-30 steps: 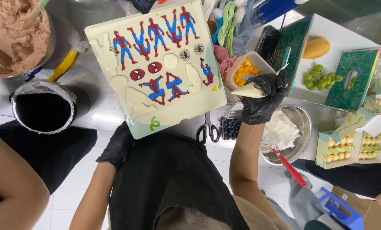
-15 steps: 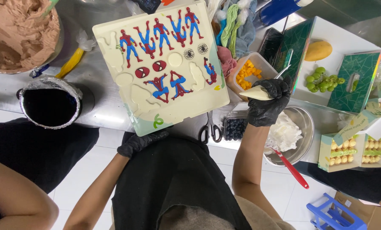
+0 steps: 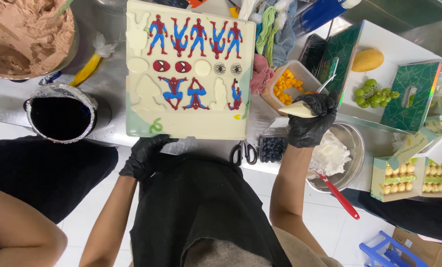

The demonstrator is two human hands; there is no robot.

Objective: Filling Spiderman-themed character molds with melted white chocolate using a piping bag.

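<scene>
Flat, square, cream-coloured mould tray with little red and blue figures in its hollows, resting on the grey steel table, right in front of the body. Some hollows painted, some plain and pale.

Left hand in a black glove, down at the tray's near edge, fingers curled tight around that edge from below. Right hand in a black glove too, off to the side of the tray, fingers closed around a soft white piping bag, pointy tip aimed toward the tray.

Close by: a clear plastic tub of orange fruit cubes just behind the right hand, black-handled scissors and a small tub of blueberries near the table edge, a round steel bowl of white cream with a red-handled spatula sticking out. Far left, a big bowl of brown cream and a foil-wrapped pot of dark stuff.

Probably best done like this: hold the tray flat and firm with the left hand, no tipping. Bring the tip low over one plain hollow. Squeeze softly from the back of the bag. Stay off the painted figures. Go slow near the tub of fruit, to avoid a bump.
</scene>
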